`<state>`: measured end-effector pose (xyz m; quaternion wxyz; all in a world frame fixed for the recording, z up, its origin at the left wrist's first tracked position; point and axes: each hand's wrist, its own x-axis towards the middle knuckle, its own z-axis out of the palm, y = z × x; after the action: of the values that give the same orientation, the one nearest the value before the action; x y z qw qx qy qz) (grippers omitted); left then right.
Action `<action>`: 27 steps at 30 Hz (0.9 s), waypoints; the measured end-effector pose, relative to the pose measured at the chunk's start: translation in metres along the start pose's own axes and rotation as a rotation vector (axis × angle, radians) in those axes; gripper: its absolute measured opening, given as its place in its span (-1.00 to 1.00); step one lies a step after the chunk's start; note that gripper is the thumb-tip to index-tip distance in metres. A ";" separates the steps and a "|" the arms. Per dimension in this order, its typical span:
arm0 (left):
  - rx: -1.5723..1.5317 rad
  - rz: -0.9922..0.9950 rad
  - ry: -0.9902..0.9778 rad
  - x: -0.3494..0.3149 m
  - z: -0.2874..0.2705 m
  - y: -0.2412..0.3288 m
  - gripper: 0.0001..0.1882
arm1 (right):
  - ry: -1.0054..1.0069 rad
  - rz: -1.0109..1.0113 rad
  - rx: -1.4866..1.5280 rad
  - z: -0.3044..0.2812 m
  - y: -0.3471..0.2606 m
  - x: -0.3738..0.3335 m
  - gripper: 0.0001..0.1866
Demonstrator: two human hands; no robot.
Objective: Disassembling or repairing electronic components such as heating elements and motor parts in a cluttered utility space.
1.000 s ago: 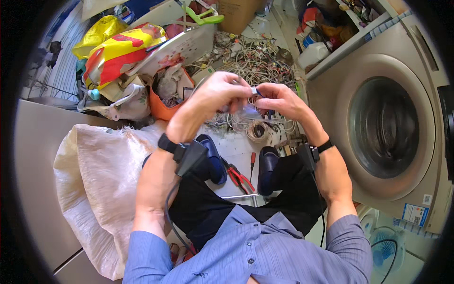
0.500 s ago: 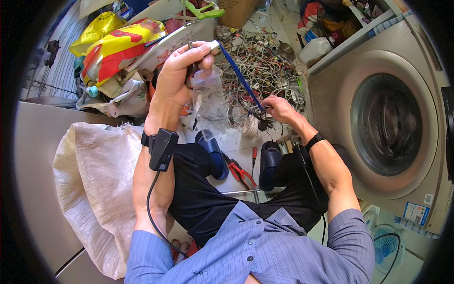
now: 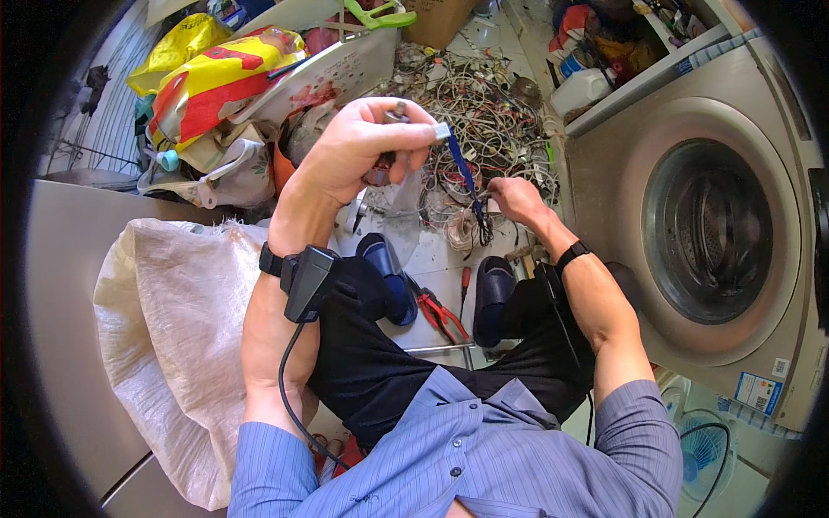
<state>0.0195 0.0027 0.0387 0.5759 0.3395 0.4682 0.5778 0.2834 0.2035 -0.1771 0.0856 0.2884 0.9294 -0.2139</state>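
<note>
i watch the left hand held up over the floor, its thumb and forefinger pinched together on a small white connector, the other fingers curled in around a dark reddish piece that i can't make out well. from the connector a blue flat cable slants down to the right, ending in a dark tangle close by the right hand. that hand is nearly closed, fingertips drawn together, but i cannot tell whether it has hold of the cable. a clear bag hangs below the left hand. beyond both hands, a heap of tangled wires spreads across the far part of the floor, up to its right edge near the washing machine. a pale coil of cord sits toward the heap's near edge. nearer me, red-handled pliers and a red-handled screwdriver lie on the floor between the dark blue slippers. at the floor's left side i see a whitish woven sack.
</note>
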 end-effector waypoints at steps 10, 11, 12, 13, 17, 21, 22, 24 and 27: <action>0.061 0.010 -0.025 0.001 0.011 0.001 -0.84 | -0.304 -0.161 0.203 0.042 0.001 0.002 -0.74; 0.038 0.019 -0.023 0.004 0.006 -0.001 -0.84 | -0.336 -0.122 0.249 0.049 0.008 0.002 -0.78; 0.015 0.025 -0.014 0.005 0.001 -0.003 -0.84 | -0.340 -0.126 0.252 0.049 0.007 0.002 -0.78; 0.014 0.023 -0.010 0.007 -0.004 -0.004 -0.84 | -0.273 -0.078 0.299 0.047 0.007 0.002 -0.81; -0.188 0.169 0.174 0.017 -0.030 -0.008 -0.84 | -0.182 0.080 0.626 0.025 0.005 0.003 -0.86; -0.424 0.207 0.439 0.018 -0.056 -0.004 -0.90 | -0.246 0.141 0.989 -0.003 -0.012 -0.002 -0.78; -0.469 0.216 0.496 0.019 -0.058 -0.004 -0.90 | -0.295 0.151 1.047 -0.006 -0.009 -0.001 -0.73; -0.560 0.250 0.529 0.019 -0.077 -0.004 -0.90 | -0.309 0.151 1.127 -0.024 -0.014 -0.004 -0.71; -0.652 0.295 0.530 0.015 -0.088 0.001 -0.91 | -0.338 0.151 1.274 -0.038 -0.017 -0.007 -0.65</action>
<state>-0.0645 0.0040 0.0084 0.4245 0.0433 0.3394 0.8383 0.2783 0.2043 -0.1351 0.0578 0.3096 0.5722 -0.7572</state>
